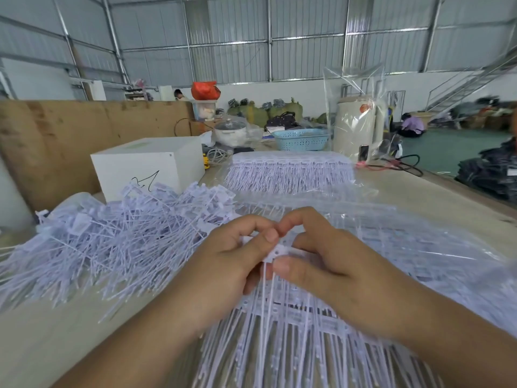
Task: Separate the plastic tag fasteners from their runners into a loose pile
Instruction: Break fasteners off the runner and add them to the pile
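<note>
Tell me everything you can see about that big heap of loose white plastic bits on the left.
The loose pile is a tangled heap of thin, white, slightly translucent plastic fasteners, each a long, straight stem with a flat, rectangular head. They lie criss-crossed on the pale table, left of the hands, in front of a white box.

Runner strip (275, 252) mostly hidden between thumbs; far workers blurred.

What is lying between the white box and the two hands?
In the head view, the loose pile of separated fasteners lies between the white box and the hands, left and right.
</note>
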### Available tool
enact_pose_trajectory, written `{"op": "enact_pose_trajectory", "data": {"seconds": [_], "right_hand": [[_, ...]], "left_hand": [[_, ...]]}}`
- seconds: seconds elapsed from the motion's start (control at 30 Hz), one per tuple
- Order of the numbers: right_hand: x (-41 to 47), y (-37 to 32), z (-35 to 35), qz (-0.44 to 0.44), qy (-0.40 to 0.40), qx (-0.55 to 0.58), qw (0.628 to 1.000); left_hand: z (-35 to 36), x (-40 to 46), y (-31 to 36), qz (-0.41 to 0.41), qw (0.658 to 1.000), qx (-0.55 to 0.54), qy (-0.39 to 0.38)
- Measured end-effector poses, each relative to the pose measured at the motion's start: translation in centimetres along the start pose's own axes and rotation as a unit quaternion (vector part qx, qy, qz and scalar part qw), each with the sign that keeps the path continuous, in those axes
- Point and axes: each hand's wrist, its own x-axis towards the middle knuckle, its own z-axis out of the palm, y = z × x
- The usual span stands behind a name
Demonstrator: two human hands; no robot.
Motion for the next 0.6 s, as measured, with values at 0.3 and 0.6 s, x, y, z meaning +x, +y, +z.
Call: {"op": "enact_pose_trajectory", "data": {"seconds": [0.3,0.6], "right_hand": [[0.1,0.6,-0.8,0.058,-0.044,-0.053,0.996],[0.6,-0.4,1.0,0.018,0.189,-0.128,0.974]], "left_hand": [[-0.2,0.0,-0.1,0.002,0.998,0.027,-0.05],[2.5,0.2,0.5,-0.056,0.957,-0.267,0.099]]}}
